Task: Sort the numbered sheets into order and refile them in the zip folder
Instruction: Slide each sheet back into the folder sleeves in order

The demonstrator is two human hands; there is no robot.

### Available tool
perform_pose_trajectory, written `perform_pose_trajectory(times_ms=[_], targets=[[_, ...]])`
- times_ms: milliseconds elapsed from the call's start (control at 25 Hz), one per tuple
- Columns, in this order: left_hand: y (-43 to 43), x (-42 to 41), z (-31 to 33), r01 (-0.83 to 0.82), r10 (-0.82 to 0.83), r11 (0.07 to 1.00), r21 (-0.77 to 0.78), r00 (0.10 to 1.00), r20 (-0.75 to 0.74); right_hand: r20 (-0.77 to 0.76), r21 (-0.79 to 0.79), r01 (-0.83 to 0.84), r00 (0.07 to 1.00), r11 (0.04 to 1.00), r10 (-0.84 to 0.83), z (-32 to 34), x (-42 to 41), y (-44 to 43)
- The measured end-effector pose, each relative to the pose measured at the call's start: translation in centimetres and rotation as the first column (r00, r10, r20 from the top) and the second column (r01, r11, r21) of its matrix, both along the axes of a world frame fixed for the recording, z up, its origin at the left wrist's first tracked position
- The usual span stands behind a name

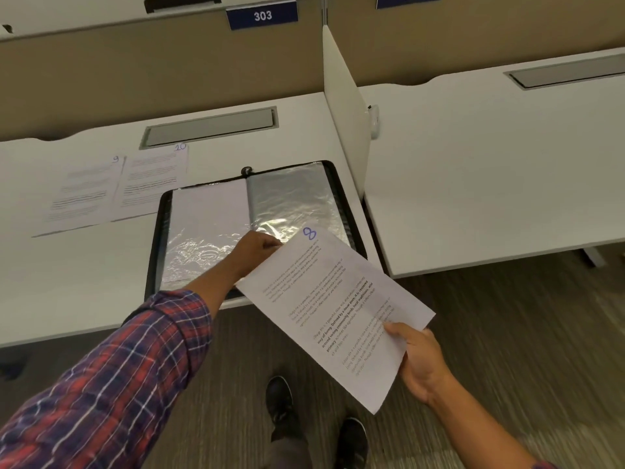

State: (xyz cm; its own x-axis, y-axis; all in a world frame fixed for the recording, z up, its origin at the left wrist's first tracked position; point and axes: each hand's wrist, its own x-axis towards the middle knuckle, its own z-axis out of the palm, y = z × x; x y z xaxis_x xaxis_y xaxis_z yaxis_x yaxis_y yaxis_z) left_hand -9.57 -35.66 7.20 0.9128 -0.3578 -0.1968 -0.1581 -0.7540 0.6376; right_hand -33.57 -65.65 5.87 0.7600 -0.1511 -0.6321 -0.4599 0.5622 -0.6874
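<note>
Right grip (pixel 419 360): pinches sheet 8 (pixel 338 299) bottom | left grip (pixel 255 250): beside its top

The left arm (pixel 189 306) comes up from the bottom left, stretched nearly straight. It wears a red and blue check sleeve (pixel 111 384) that stops before the wrist. The left hand (pixel 258 247) sits at the top edge of the sheet (pixel 338 299), its fingers curled in a pinch. I cannot tell whether it pinches the sheet itself.

The right arm (pixel 473 424) comes up from the bottom right, bare most of the way down. The right hand (pixel 421 362) holds the bottom corner of the sheet, with the thumb (pixel 394 330) on top and the fingers tucked under.
</note>
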Motion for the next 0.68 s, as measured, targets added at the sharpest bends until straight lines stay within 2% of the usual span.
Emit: perform_pose_trajectory(times_ms=[120, 400, 680], targets=[[-0.5, 0.1, 0.2, -0.003, 0.002, 1.0, -0.005, 1.0, -0.019, 0.0, -0.029, -0.028, 1.0, 0.999, 0.028, -0.1, -0.9, -0.4], [-1.1, -0.2, -0.3, -0.094, 0.093, 0.996, 0.011, 0.994, 0.065, -0.03, -0.095, -0.097, 0.995, 0.991, 0.095, 0.3, -1.4, -0.4], [-1.7, -1.0, -0.3, -0.07, 0.063, 0.997, 0.034, 0.986, 0.157, -0.028, -0.135, -0.094, 0.995, 0.986, 0.091, 0.5, -1.3, 0.6]])
